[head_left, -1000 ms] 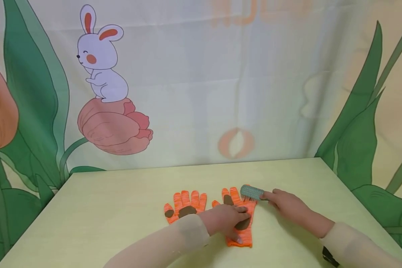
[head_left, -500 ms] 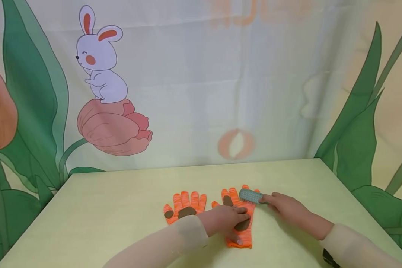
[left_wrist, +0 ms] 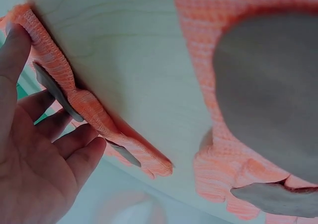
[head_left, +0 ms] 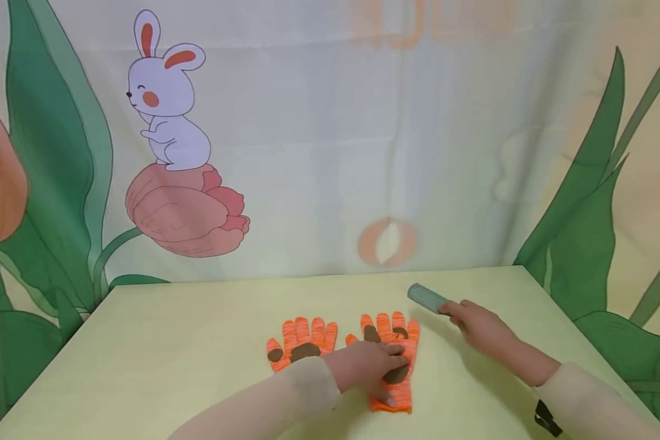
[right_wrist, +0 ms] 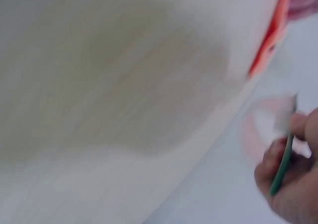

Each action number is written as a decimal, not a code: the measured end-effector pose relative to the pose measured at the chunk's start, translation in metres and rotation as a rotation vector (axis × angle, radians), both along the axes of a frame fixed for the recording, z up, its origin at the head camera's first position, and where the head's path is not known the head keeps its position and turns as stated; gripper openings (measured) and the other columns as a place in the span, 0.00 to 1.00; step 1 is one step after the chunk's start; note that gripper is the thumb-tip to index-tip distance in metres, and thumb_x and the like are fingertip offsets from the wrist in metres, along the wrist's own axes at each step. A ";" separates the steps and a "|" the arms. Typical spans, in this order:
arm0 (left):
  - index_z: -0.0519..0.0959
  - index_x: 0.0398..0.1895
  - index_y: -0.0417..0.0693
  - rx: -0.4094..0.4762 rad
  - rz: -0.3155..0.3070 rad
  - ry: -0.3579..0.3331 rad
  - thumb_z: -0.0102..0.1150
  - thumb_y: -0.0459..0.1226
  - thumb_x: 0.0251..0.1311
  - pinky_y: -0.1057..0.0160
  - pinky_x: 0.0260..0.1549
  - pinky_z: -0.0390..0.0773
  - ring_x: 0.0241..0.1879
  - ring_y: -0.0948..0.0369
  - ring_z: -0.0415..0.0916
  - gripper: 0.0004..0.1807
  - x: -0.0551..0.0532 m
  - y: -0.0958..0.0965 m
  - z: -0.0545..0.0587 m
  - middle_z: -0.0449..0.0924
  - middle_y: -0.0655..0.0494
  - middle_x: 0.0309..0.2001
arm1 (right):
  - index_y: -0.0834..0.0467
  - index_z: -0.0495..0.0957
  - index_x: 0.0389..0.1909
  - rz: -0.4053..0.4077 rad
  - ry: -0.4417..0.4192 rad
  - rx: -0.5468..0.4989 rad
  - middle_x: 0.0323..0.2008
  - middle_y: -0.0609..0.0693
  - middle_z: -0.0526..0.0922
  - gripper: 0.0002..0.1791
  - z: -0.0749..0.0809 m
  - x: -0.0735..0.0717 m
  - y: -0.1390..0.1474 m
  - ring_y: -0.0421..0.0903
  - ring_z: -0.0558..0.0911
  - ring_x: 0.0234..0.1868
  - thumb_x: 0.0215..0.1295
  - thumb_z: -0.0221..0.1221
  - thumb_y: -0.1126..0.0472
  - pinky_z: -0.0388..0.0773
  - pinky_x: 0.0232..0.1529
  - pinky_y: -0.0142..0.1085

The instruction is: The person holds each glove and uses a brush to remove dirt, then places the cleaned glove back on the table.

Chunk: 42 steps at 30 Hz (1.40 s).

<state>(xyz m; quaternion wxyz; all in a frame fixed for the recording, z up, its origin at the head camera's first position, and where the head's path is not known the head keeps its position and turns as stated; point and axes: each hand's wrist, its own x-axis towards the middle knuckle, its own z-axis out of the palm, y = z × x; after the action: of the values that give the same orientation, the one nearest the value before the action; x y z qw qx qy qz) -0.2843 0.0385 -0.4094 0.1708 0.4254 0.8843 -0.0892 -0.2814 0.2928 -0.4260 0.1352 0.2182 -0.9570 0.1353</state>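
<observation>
Two orange knit gloves with brown patches lie flat on the table, fingers pointing away. On the right glove (head_left: pixel 400 400), my left hand (head_left: pixel 365 366) rests with fingers spread over its palm patch. That hand also shows in the left wrist view, with its thumb on the cuff. The left glove (head_left: pixel 304 333) lies partly behind my left forearm. My right hand (head_left: pixel 481 330) grips a grey-green brush (head_left: pixel 426 297) by its handle, raised behind and to the right of the right glove. The brush appears small and blurred in the right wrist view.
A pale wood-grain table (head_left: pixel 187 342) reaches back to a hanging printed cloth (head_left: pixel 308 153) with a rabbit and tulips. A black object (head_left: pixel 547 418) shows beneath my right sleeve, mostly hidden.
My right hand has lifted the brush off the right glove's fingers and moved it back and to the right, uncovering a brown mark on one finger. The left hand stays in place.
</observation>
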 end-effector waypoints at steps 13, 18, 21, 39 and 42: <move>0.60 0.80 0.66 -0.039 0.017 0.024 0.63 0.64 0.60 0.61 0.68 0.73 0.75 0.61 0.66 0.46 -0.001 0.004 0.003 0.55 0.66 0.82 | 0.51 0.77 0.48 0.111 -0.078 0.101 0.30 0.47 0.77 0.13 -0.014 0.004 -0.013 0.39 0.72 0.25 0.68 0.62 0.69 0.69 0.26 0.29; 0.61 0.80 0.65 -0.020 0.018 0.037 0.64 0.64 0.59 0.61 0.68 0.74 0.74 0.60 0.68 0.46 -0.001 0.004 0.003 0.56 0.65 0.81 | 0.51 0.78 0.48 0.051 -0.051 0.132 0.30 0.50 0.78 0.13 -0.012 -0.005 -0.018 0.40 0.74 0.25 0.67 0.63 0.69 0.71 0.25 0.31; 0.61 0.80 0.65 -0.020 0.028 0.041 0.64 0.64 0.59 0.61 0.67 0.75 0.72 0.60 0.70 0.46 -0.001 0.003 0.003 0.57 0.64 0.81 | 0.52 0.78 0.49 0.027 -0.050 0.130 0.29 0.51 0.78 0.13 -0.013 -0.008 -0.022 0.41 0.73 0.24 0.67 0.63 0.69 0.69 0.23 0.30; 0.60 0.80 0.67 0.003 0.077 0.028 0.69 0.62 0.56 0.59 0.64 0.77 0.77 0.56 0.63 0.49 0.005 0.003 0.004 0.55 0.64 0.82 | 0.53 0.78 0.51 0.156 -0.094 0.044 0.38 0.52 0.84 0.14 -0.011 0.020 -0.013 0.41 0.79 0.33 0.68 0.62 0.69 0.77 0.33 0.32; 0.61 0.79 0.65 -0.004 0.072 0.020 0.69 0.63 0.55 0.59 0.66 0.75 0.78 0.57 0.61 0.49 0.005 0.002 0.002 0.57 0.64 0.81 | 0.52 0.78 0.49 0.108 -0.075 0.086 0.31 0.48 0.79 0.13 -0.015 0.025 -0.013 0.37 0.73 0.26 0.67 0.63 0.69 0.70 0.26 0.28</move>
<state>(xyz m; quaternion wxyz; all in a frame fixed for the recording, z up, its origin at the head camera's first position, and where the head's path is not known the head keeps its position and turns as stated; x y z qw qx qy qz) -0.2794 0.0409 -0.4073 0.1659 0.3922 0.9004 -0.0889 -0.2568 0.2799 -0.4408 0.0821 0.2700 -0.9531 0.1094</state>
